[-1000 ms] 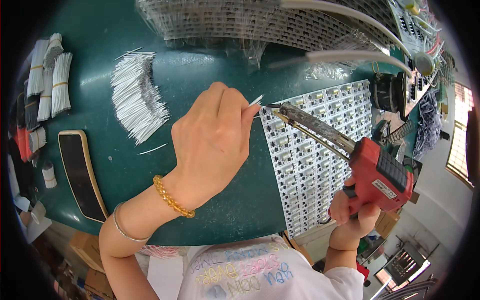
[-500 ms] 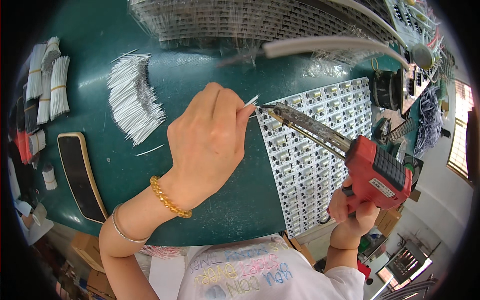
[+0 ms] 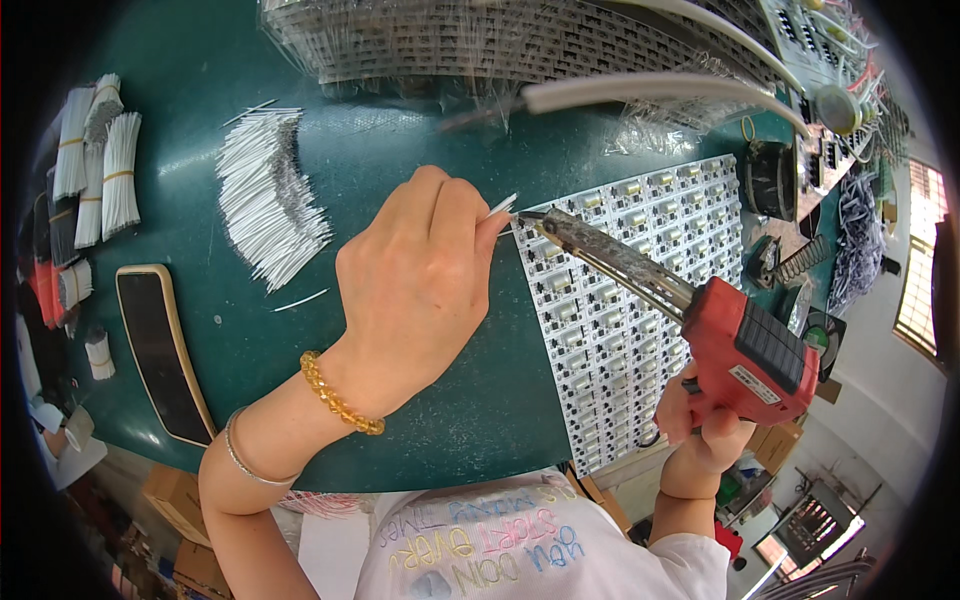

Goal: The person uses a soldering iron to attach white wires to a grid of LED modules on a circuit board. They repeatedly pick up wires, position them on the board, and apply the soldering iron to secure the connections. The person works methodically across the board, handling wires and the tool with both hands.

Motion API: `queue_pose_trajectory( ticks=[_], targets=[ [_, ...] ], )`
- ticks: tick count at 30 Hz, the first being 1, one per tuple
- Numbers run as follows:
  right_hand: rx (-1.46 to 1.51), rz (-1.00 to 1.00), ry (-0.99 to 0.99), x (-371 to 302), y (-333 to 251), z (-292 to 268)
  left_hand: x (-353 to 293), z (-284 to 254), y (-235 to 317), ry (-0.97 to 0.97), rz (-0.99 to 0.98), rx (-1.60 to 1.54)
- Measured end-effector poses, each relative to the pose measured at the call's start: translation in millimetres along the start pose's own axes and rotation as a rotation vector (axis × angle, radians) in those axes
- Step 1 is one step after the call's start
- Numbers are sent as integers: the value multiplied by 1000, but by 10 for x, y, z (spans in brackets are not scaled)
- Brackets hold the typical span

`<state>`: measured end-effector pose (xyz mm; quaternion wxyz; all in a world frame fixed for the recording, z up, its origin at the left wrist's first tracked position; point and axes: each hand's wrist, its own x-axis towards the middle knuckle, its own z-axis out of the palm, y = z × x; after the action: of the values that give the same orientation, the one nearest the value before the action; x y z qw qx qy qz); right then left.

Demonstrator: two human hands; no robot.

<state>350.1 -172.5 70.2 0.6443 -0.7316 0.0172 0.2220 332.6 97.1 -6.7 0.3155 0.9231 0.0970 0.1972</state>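
Note:
My left hand point(image 3: 415, 270) is closed in a pinch on a few short white wires point(image 3: 503, 206), whose ends poke out past the thumb and fingertips. Just beyond those ends lies the upper left corner of a white panel of small circuit boards point(image 3: 625, 320). My right hand point(image 3: 703, 420) grips the handle of a red soldering gun point(image 3: 752, 350). Its dark tip points left and reaches the wire ends at the panel's corner; whether it touches them is too small to tell. Left of my left hand, a fanned pile of cut white wires point(image 3: 262, 190) lies on the green table.
One loose wire point(image 3: 300, 300) lies below the pile. A phone point(image 3: 160, 350) and rubber-banded wire bundles point(image 3: 120, 180) sit at the left. Plastic-wrapped board panels point(image 3: 440, 45) stand at the back. A thick pale cable point(image 3: 650, 92) hangs across the upper right, near a black spool point(image 3: 770, 180).
The soldering gun in my right hand has shifted slightly left and down, its tip staying by the wire ends. My left hand has barely moved.

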Motion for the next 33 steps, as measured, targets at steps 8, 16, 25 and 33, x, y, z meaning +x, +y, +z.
queue_pose_trajectory(
  ticks=[8,16,25,33],
  targets=[
    [-175,-38,28,-100,156,-228,-2,-6,-8,-1,4,-4],
    [-145,48,8,-111,134,-196,-2,11,-12,-1,18,2],
    [-92,-12,38,-206,237,-374,3,2,-10,-2,26,9],
    [-115,-253,-25,-20,141,-10,-5,21,-31,5,39,14]
  ],
)
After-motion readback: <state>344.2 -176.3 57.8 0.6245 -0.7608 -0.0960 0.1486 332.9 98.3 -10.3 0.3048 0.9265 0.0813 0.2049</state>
